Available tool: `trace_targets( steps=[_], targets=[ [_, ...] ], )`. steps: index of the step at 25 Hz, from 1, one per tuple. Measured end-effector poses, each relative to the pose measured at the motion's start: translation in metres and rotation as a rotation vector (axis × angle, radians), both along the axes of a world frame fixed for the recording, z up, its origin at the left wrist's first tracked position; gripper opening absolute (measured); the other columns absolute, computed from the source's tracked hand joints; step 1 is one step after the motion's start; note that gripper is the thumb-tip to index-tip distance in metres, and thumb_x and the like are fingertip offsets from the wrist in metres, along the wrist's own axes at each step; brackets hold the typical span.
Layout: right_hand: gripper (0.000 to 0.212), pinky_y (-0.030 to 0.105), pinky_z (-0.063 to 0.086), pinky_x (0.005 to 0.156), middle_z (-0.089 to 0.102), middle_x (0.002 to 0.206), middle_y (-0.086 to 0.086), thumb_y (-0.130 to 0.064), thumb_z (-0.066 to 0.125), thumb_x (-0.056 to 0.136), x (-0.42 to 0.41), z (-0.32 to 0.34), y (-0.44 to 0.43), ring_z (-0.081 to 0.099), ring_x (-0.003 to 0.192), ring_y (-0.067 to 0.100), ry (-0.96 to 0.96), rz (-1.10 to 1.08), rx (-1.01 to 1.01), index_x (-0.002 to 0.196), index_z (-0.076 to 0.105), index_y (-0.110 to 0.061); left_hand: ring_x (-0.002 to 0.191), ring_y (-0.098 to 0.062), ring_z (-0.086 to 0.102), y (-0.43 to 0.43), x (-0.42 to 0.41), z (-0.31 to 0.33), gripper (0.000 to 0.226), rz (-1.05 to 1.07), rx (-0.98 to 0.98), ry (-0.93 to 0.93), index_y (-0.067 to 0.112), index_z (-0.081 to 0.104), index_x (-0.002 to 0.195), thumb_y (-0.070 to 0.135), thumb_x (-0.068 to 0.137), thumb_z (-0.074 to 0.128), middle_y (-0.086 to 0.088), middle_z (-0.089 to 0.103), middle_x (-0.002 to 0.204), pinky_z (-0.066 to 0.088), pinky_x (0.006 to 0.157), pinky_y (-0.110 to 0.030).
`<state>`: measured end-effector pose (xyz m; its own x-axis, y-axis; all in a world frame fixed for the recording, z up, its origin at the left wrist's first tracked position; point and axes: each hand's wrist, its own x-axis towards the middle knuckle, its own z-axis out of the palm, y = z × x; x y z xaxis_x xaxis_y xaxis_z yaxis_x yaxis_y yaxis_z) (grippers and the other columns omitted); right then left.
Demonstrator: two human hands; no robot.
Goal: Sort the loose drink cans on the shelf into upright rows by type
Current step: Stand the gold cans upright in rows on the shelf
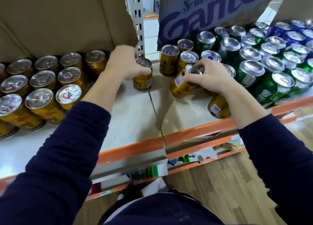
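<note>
Between our left hand (125,63) and right hand (208,77) the bare shelf board (132,116) lies open from the orange front rail (194,131) back toward the slotted post (138,21); the standing can (143,80) gripped by our left and the tilted can (181,85) gripped by our right narrow that lane. Left of our left hand, gold can rows (42,82) stand close together under a low cardboard box (59,18). Behind our right hand loose gold cans (169,60) block the way beneath the printed carton (203,9). Right of it green cans (250,70) are packed tight. A single gold can (218,107) stands under our right wrist, near the rail
</note>
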<state>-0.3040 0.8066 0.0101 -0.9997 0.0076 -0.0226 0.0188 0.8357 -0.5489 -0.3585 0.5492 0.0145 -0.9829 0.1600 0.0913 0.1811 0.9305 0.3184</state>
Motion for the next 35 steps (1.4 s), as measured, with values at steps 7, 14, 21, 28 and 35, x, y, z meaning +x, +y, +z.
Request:
trace_targets(
  steps=[7,14,21,28,35],
  targets=[
    [0.046,0.029,0.042,0.066,0.057,0.113,0.006,-0.052,0.054,0.085,-0.010,-0.007,-0.015,0.056,0.090,0.020,-0.274,0.191,0.017,0.122,0.050,-0.024,0.072,-0.028,0.055,-0.031,0.049,0.008,0.068,0.152,-0.176,-0.003,0.005,0.064,0.078,0.071,0.061,0.069,-0.006,0.056,0.066,0.041,0.060,-0.036],
    [0.065,0.033,0.035,0.107,0.052,0.135,0.011,-0.021,0.065,0.081,-0.001,-0.013,-0.031,0.048,0.123,0.028,-0.079,0.710,0.248,0.142,0.042,-0.017,0.082,-0.028,0.058,-0.034,0.059,0.015,0.074,0.237,-0.107,-0.156,0.005,0.066,0.088,0.071,0.057,0.074,-0.011,0.064,0.085,0.045,0.065,-0.036],
    [0.070,0.032,0.049,0.084,0.057,0.115,-0.001,-0.039,0.080,0.067,-0.004,-0.016,-0.056,0.056,0.102,0.018,0.044,0.406,0.017,0.126,0.046,-0.022,0.083,-0.025,0.056,-0.043,0.060,0.005,0.079,0.268,-0.007,-0.159,0.009,0.064,0.092,0.077,0.053,0.071,-0.005,0.063,0.085,0.044,0.065,-0.035],
    [0.073,0.012,0.037,0.075,0.058,0.119,-0.006,-0.030,0.079,0.069,-0.013,-0.023,-0.085,0.053,0.100,0.008,0.063,0.287,-0.108,0.135,0.047,-0.021,0.103,-0.021,0.052,-0.047,0.064,0.004,0.077,-0.014,0.006,-0.086,0.016,0.059,0.121,0.065,0.064,0.074,-0.005,0.059,0.115,0.045,0.083,-0.035],
    [0.076,0.012,0.037,0.067,0.054,0.109,-0.010,-0.037,0.080,0.064,-0.014,-0.023,-0.104,0.054,0.097,0.010,0.027,0.252,-0.046,0.131,0.049,-0.022,0.080,-0.020,0.057,-0.091,0.060,0.020,0.062,0.017,-0.040,-0.032,0.014,0.072,0.104,0.060,0.063,0.077,-0.003,0.065,0.087,0.045,0.068,-0.032]
  ],
)
